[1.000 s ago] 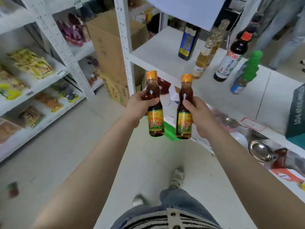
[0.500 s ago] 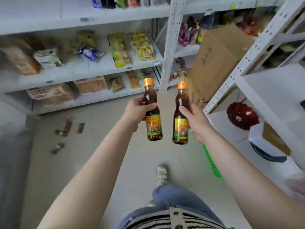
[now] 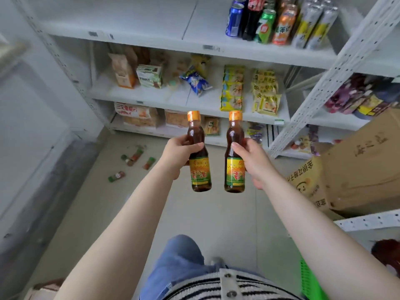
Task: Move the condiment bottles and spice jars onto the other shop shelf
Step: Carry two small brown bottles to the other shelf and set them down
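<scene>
My left hand grips a dark oil bottle with an orange cap and a yellow-green label, held upright. My right hand grips a second, matching oil bottle, also upright. Both bottles hang side by side in the air over the floor, in front of a white shop shelf. Its top board is bare on the left. Several small spice jars lie scattered on the floor at the left.
Drink cans stand on the top board at the right. Snack packs and boxes fill the lower boards. A large cardboard box stands on the floor at the right. A green basket sits bottom right.
The view has swung left from the shelf with bottles to the snack shelf. Both hands still hold the two oil bottles upright, side by side.
</scene>
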`<state>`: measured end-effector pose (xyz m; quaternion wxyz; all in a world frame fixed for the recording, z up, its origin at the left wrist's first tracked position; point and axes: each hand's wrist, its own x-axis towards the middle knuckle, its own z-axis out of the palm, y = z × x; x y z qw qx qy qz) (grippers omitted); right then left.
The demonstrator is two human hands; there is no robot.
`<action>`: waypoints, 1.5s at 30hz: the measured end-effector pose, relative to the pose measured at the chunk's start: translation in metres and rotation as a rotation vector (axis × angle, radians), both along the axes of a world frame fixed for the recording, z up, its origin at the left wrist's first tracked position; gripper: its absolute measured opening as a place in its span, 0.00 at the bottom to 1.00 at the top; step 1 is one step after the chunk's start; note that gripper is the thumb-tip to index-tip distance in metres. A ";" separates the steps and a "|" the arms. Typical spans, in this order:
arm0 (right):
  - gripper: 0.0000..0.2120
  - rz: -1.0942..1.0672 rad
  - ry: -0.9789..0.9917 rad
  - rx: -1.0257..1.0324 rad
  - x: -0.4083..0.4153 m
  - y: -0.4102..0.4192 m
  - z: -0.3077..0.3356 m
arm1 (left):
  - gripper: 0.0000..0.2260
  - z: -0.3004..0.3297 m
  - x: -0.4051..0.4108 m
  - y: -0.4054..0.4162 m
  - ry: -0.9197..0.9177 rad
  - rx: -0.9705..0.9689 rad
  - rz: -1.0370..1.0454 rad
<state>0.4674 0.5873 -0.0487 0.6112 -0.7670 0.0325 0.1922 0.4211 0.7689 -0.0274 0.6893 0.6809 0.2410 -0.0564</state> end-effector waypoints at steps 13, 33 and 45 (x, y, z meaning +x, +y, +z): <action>0.14 0.103 -0.012 0.011 0.157 0.220 -0.001 | 0.07 0.001 0.133 0.217 -0.025 -0.014 0.134; 0.16 0.360 -0.116 0.051 0.379 0.495 0.050 | 0.11 0.043 0.320 0.469 -0.110 0.040 0.341; 0.15 0.386 -0.197 0.043 0.473 0.614 0.071 | 0.12 0.068 0.408 0.591 -0.218 0.066 0.469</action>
